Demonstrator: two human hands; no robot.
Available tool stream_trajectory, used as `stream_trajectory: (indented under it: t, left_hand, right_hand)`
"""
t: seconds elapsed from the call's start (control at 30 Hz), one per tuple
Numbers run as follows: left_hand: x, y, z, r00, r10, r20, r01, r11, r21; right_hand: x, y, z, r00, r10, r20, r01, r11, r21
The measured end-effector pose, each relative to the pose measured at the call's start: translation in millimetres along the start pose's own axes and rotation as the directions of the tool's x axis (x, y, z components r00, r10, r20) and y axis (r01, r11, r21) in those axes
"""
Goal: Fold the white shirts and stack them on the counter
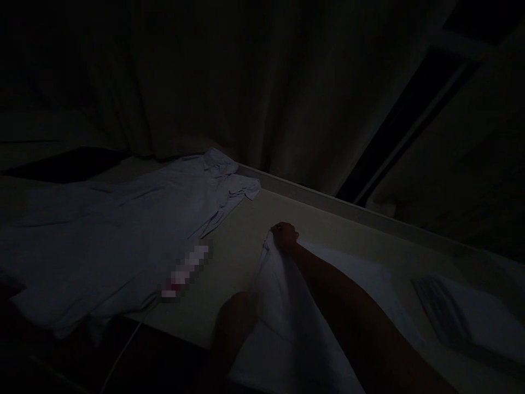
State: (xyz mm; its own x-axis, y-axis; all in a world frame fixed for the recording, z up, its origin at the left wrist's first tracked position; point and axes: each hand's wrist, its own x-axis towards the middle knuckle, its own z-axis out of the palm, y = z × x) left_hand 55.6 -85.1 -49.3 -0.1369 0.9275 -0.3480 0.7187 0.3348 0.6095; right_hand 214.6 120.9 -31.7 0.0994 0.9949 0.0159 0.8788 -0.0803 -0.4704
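Note:
The scene is very dark. My right hand (pixel 284 236) is closed on the far edge of a white cloth (pixel 283 323) that lies on the pale table (pixel 238 257) in front of me, my forearm stretched across it. My left hand (pixel 234 317) rests at the cloth's near left edge; its fingers are hard to make out. A pale blue shirt (pixel 123 235) lies spread flat on the left part of the table, collar toward the far side.
A folded striped garment (pixel 455 317) lies at the right of the table. A dark curtain (pixel 254 82) hangs behind the table's far edge. A thin white cord (pixel 121 355) runs down below the near edge. A small blurred patch sits beside the shirt.

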Motion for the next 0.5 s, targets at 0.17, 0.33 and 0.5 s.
stream_trajectory:
  t: [0.17, 0.33, 0.5]
  left_hand:
    - [-25, -13, 8.6, 0.946, 0.254, -0.202, -0.184, 0.933, 0.309]
    - [-36, -33, 48.3, 0.676, 0.681, -0.28, -0.505, 0.706, 0.497]
    - [-40, -47, 63.1, 0.677, 0.68, -0.282, -0.449, 0.685, 0.573]
  right_hand:
    - [-63, 12, -11, 0.922, -0.383, -0.052, 0.373, 0.918, -0.137]
    - [-143, 40, 14, 0.843, -0.529, 0.094, 0.534, 0.802, -0.269]
    - [-156, 35, 23, 0.871, -0.477, 0.118, 0.49, 0.825, -0.281]
